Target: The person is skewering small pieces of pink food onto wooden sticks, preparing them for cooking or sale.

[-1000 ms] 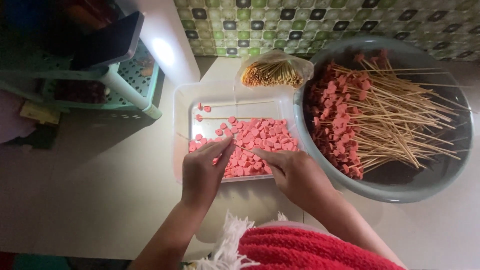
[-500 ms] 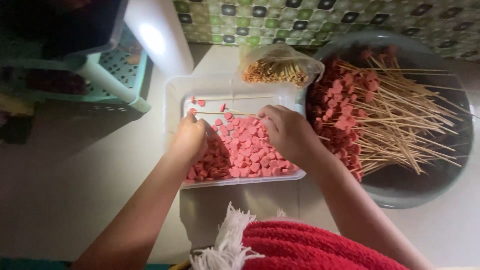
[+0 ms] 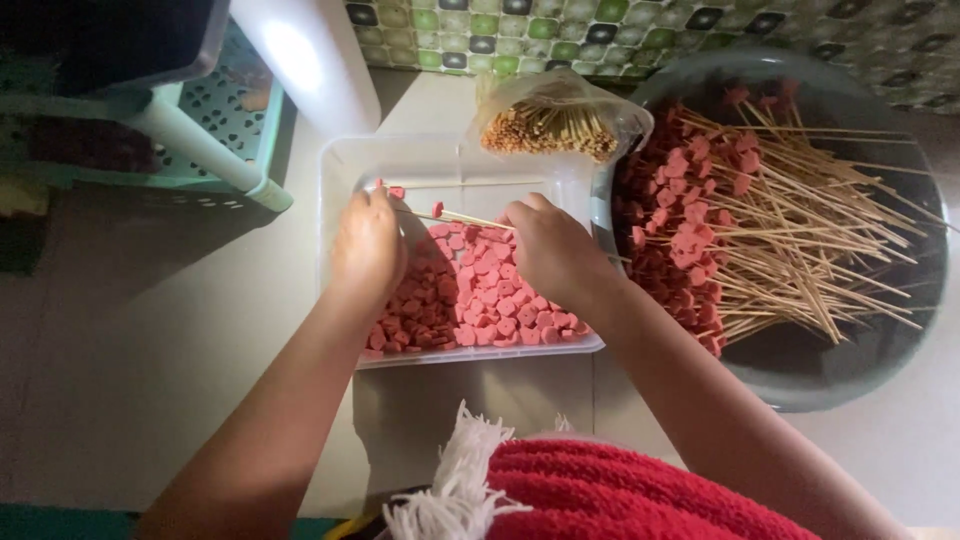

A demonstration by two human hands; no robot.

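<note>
A clear plastic tray (image 3: 345, 170) holds many pink sausage slices (image 3: 480, 295). My right hand (image 3: 550, 250) grips a thin bamboo skewer (image 3: 470, 219) that points left, with one pink slice on its tip. My left hand (image 3: 368, 245) hovers over the tray's left side, fingers bent near the skewer tip; whether it pinches a slice is hidden. To the right stands a large grey basin (image 3: 850, 370) full of loaded skewers (image 3: 760, 220).
A clear bag of bare bamboo sticks (image 3: 548, 128) lies behind the tray. A teal plastic rack (image 3: 200, 150) stands at the left, a white upright post (image 3: 310, 60) beside it. Tiled wall (image 3: 620, 30) at the back. A red garment with white fringe (image 3: 600, 490) is below.
Both hands moved toward the tray's far side. My right hand now holds a skewer with one slice on it, and my left hand has come up beside its tip.
</note>
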